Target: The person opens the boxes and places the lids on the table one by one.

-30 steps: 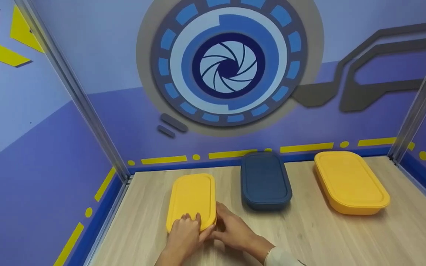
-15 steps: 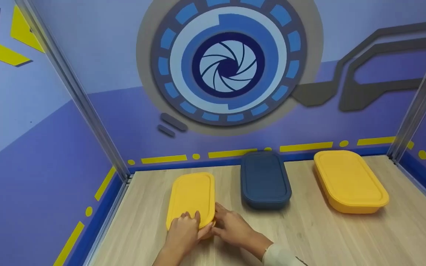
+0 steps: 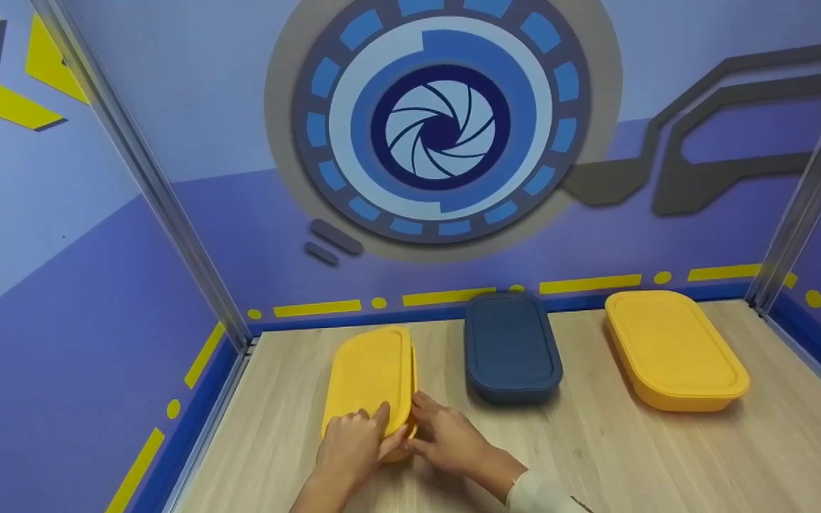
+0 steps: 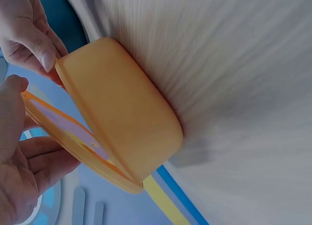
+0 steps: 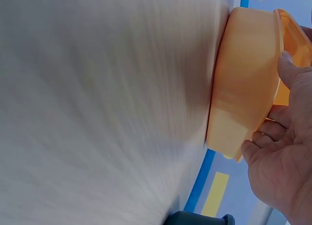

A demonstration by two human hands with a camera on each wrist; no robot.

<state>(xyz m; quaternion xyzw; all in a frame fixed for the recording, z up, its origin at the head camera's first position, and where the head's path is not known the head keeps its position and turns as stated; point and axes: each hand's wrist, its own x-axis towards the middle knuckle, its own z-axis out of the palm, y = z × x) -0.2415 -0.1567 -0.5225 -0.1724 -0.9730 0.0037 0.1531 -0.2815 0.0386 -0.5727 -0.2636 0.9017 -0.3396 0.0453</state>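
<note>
A yellow lidded food container stands at the left of the table, its lid (image 3: 364, 377) tilted up along the right and near sides. In the left wrist view a wedge-shaped gap shows between the lid and the box (image 4: 119, 105), while their far ends still meet. My left hand (image 3: 350, 445) grips the lid's near edge, thumb at the rim and fingers over the top. My right hand (image 3: 450, 438) holds the box by its right near rim; the right wrist view shows the thumb and fingers on that rim. The inside is mostly hidden.
A dark blue lidded container (image 3: 512, 349) stands just right of the hands, near the back wall. Farther right is another yellow lidded container (image 3: 678, 349). Printed panels with metal corner posts (image 3: 147, 171) border the wooden table (image 3: 596, 456).
The lid's right and near edges have risen off the box, opening a gap along the right side. My left hand has moved slightly with the lid; the right hand has stayed at the rim.
</note>
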